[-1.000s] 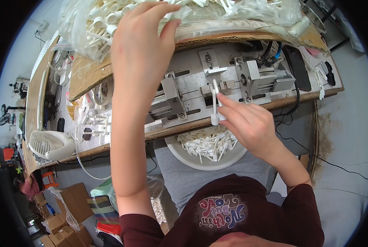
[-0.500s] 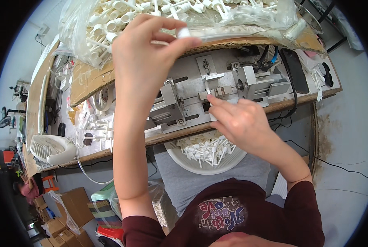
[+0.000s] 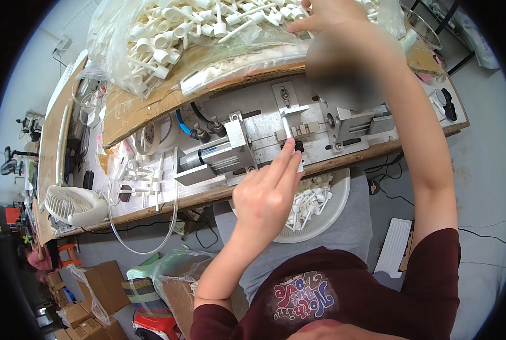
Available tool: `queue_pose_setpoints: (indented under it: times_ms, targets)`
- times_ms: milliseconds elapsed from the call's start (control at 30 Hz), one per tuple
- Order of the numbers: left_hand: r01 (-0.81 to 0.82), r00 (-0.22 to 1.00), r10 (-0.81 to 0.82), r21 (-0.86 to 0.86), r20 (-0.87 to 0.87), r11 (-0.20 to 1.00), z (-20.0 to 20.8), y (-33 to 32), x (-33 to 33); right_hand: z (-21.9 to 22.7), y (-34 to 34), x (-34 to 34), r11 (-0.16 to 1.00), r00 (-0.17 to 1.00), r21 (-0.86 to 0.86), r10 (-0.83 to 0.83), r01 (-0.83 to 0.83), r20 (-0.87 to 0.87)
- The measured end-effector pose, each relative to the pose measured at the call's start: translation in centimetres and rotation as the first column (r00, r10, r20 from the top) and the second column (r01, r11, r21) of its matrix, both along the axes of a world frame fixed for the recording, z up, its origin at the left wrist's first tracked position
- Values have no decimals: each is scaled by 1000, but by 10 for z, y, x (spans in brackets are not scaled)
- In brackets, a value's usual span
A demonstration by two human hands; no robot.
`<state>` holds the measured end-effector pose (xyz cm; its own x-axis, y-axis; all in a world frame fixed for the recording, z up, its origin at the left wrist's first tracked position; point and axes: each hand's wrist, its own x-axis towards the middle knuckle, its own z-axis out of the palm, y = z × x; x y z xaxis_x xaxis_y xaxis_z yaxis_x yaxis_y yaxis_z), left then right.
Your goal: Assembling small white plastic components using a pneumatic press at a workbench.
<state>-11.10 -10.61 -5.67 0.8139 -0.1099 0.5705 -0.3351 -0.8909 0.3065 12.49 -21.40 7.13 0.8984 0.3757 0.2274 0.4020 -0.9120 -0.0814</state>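
My left hand [image 3: 264,195] is at the metal fixture in mid-bench, its fingers together and their tips on the lower end of a slim white plastic piece [image 3: 287,126]. That piece lies across the small notched metal block [image 3: 305,129]; the left thumb is hidden. At the far right, my right hand [image 3: 332,16] reaches over the pile of white plastic capped stems [image 3: 207,22], thumb and forefinger apart. I see nothing between them, though part of the hand is cut off by the upper edge. A blurred patch covers the right wrist.
Metal cylinder clamps flank the block, the left one [image 3: 216,156] and the right one [image 3: 352,122]. Cardboard [image 3: 134,116] overhangs the bench's back. A round white basket [image 3: 339,209] of similar pieces sits on my lap. A small white fan [image 3: 74,205] stands left.
My left hand, which held a white piece up near the pile, has come down to the fixture. The right hand has left the fixture and swung up and right to the pile.
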Motion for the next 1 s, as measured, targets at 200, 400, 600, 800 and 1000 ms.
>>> queue_pose_setpoints:
  times_ms: [200, 400, 600, 800, 1000]
  targets:
    - [-12, 1000, 14, 108, -14, 994, -17, -4, 11, -45, -5, 25, 977, 976, 83, 188, -198, 110]
    - [-26, 999, 29, 92, -30, 995, -17, -4, 12, -48, -20, 33, 882, 879, 242, 302, -404, 368]
    - [13, 996, -23, -113, -88, 994, -9, 0, 13, -19, -24, 18, 461, 944, 871, 330, -169, 9]
    - [116, 991, -71, -480, 109, 870, 23, -8, 31, -38, -30, 32, 228, 925, 939, 338, -258, 172]
    - [137, 975, -10, -573, 220, 808, 30, 3, 30, -54, -18, -97, -89, 654, 977, 754, 194, -61]
